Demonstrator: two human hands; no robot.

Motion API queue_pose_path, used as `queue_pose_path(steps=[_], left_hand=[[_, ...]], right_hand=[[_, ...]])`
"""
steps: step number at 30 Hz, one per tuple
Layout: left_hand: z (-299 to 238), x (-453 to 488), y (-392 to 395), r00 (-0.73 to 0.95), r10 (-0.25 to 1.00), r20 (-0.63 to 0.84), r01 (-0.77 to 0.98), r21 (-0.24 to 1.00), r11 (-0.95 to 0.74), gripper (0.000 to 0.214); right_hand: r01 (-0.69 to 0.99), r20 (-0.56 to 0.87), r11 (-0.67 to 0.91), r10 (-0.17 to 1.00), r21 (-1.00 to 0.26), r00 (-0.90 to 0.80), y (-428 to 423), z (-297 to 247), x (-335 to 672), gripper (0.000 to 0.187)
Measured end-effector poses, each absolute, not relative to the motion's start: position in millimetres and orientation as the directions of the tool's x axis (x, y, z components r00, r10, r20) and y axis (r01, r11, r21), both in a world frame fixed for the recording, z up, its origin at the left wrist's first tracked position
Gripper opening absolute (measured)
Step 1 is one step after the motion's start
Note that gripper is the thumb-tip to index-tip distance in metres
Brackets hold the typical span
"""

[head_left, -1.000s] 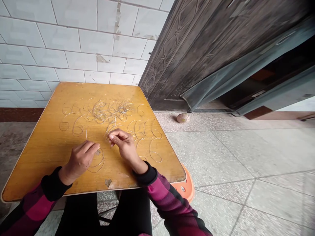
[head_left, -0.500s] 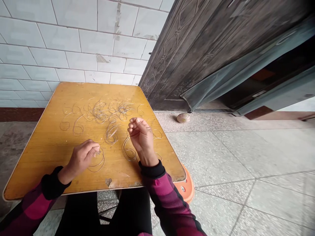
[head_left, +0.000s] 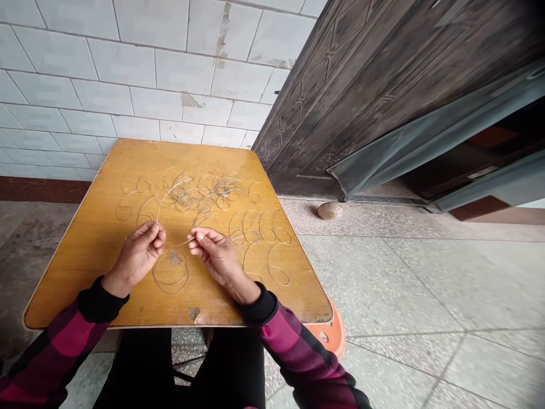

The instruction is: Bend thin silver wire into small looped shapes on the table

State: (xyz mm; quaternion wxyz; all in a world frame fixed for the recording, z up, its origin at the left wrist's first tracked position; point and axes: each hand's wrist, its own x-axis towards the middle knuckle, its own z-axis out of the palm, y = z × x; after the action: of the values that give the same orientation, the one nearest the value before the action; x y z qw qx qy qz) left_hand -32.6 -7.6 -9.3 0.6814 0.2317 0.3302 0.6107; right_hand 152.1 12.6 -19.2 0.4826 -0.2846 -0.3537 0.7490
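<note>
A thin, curved wire (head_left: 175,245) runs between my two hands above the table. My left hand (head_left: 138,255) pinches it between thumb and fingertips, and a bit of wire sticks up past them. My right hand (head_left: 219,261) is closed on the other end, thumb against the forefinger. Below and between the hands lies a round wire loop (head_left: 187,272) with a small dark clump (head_left: 175,258) of tiny pieces at its upper side. Beyond the hands spreads a tangle of curled wires (head_left: 183,193). More curled wires (head_left: 279,278) lie separately to the right.
The yellow wooden table (head_left: 85,267) has a chipped front edge. White wall tiles (head_left: 128,59) rise behind it, with a dark carved door (head_left: 315,108) to the right. An orange stool (head_left: 336,335) shows under the right corner. A round object (head_left: 330,211) sits on the floor.
My right hand has come down and left toward my left hand, which has moved up a little. A wire now spans both hands. The camera view has shifted slightly.
</note>
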Motion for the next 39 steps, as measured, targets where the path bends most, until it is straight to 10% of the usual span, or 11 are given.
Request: queue_pose_path(steps=[20, 39], left_hand=[[-14, -19, -19, 0.174, 0.974, -0.144, -0.382, 0.902, 0.202, 0.021], [-11, -21, -22, 0.135, 0.991, 0.006, -0.056, 0.998, 0.002, 0.027]], right_hand=[[-0.312, -0.002, -0.126, 0.929, -0.942, -0.371, 13, -16, 148, 0.023], [-0.195, -0.14, -0.294, 0.818, -0.936, -0.557, 17, -13, 152, 0.029]])
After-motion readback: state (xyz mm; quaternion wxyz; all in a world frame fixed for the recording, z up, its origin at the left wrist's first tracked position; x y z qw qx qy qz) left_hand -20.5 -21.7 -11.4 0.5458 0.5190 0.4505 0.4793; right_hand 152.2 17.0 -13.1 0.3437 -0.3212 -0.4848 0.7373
